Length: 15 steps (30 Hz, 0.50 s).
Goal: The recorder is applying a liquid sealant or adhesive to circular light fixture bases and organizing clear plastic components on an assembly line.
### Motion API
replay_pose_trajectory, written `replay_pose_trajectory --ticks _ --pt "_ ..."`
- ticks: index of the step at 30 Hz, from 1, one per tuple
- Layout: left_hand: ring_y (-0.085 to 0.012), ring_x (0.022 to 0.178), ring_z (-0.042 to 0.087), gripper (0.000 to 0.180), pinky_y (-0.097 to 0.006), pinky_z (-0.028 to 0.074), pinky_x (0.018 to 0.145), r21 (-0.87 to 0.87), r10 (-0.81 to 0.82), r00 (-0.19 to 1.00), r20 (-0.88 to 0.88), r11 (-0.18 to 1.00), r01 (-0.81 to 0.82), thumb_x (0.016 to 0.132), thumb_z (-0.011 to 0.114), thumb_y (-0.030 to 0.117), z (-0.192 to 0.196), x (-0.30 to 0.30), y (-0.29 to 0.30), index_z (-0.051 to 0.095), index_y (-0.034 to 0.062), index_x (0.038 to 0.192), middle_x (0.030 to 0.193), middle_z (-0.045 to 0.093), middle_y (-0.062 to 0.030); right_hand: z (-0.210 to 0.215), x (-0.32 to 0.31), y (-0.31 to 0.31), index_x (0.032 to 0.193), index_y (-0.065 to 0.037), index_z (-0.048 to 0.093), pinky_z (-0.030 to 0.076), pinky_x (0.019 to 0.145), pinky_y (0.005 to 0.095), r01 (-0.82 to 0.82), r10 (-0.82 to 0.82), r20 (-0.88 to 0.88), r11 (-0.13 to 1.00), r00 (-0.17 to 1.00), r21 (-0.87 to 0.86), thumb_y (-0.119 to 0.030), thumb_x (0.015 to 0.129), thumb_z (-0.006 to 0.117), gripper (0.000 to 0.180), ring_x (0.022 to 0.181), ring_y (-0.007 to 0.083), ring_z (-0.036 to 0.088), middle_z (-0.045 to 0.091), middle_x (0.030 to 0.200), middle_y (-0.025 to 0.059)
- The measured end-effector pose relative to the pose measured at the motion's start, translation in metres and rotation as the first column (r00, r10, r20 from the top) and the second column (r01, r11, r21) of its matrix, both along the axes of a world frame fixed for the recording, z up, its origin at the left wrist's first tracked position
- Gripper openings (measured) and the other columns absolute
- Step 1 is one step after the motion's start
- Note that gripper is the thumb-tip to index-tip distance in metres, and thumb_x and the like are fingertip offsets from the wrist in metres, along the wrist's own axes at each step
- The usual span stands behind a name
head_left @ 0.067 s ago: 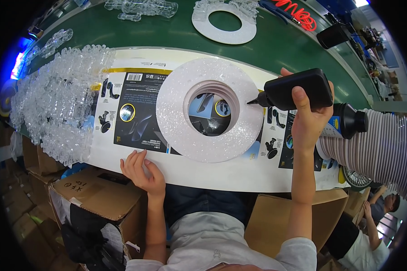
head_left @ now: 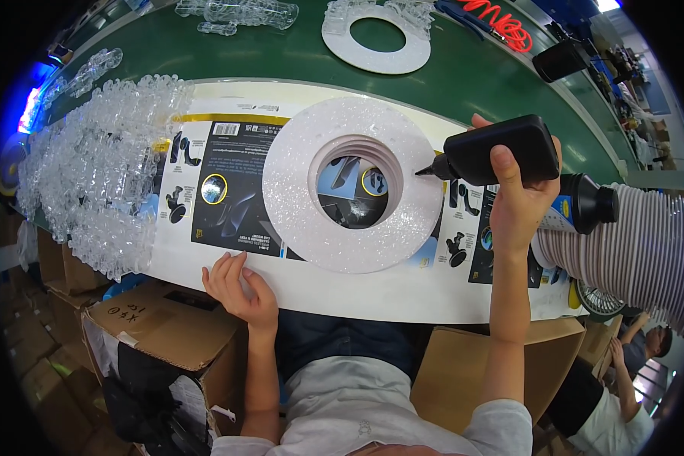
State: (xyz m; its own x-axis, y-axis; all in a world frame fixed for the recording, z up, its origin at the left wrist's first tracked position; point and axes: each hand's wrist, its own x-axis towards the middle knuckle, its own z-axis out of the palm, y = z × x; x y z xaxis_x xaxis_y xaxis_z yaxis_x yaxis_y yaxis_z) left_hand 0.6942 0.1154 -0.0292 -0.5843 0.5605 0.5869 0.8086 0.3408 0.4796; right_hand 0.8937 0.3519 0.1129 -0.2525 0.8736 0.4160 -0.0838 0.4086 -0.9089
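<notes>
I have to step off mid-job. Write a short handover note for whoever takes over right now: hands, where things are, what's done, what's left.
Right hand: holds the black squeeze bottle sideways, nozzle tip at the right side of the white glitter ring.
Left hand: empty, palm down on the white sheet at the table's near edge.
Ring lies flat on printed packaging sheets. Clear plastic pieces are heaped to the left; a second ring lies on the far green table.
Done: no clear pieces on the ring; no glue visible.
Left: by the look of it, gluing and fitting pieces.

Black bottle (head_left: 501, 152), glittery white ring (head_left: 357, 228), green table (head_left: 281, 68).
</notes>
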Motion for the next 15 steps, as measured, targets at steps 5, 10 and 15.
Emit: replay_pose_trajectory --ticks 5,10,15 --pt "-0.026 0.101 0.055 0.025 -0.047 0.024 0.103 -0.001 0.0 1.0 0.001 1.0 0.0 0.078 0.048 -0.004 -0.0009 -0.0002 -0.0009 0.06 0.0014 0.099 0.097 0.06 -0.0096 -0.0007 -0.0009 -0.0005 0.096 0.0 0.046 0.052 0.082 0.0382 -0.002 0.002 0.004 1.0 1.0 0.001 -0.011 0.079 0.069 0.031 0.093 0.0327 0.064 0.063 0.094 0.0231" --pt "-0.0254 0.1 0.055 0.025 -0.047 0.024 0.104 0.0 0.0 1.0 0.001 1.0 0.0 0.079 0.048 -0.003 -0.0012 -0.0002 -0.0005 0.061 0.0017 0.099 0.097 0.06 -0.0093 -0.0005 -0.0009 -0.0006 0.096 0.0 0.046 0.052 0.082 0.0383 0.002 -0.002 0.006 1.0 1.0 0.004 -0.011 0.079 0.069 0.031 0.093 0.0331 0.064 0.063 0.093 0.0222" --pt "-0.025 0.1 0.055 0.024 -0.047 0.024 0.104 -0.001 -0.001 1.0 -0.004 1.0 0.001 0.079 0.048 -0.003 -0.0019 -0.0009 -0.0012 0.061 0.0018 0.099 0.097 0.06 -0.0091 0.0002 -0.0027 -0.0012 0.095 0.0 0.046 0.052 0.082 0.0377 0.019 -0.019 0.012 1.0 1.0 0.008 -0.013 0.078 0.071 0.033 0.092 0.0325 0.064 0.063 0.093 0.0221"
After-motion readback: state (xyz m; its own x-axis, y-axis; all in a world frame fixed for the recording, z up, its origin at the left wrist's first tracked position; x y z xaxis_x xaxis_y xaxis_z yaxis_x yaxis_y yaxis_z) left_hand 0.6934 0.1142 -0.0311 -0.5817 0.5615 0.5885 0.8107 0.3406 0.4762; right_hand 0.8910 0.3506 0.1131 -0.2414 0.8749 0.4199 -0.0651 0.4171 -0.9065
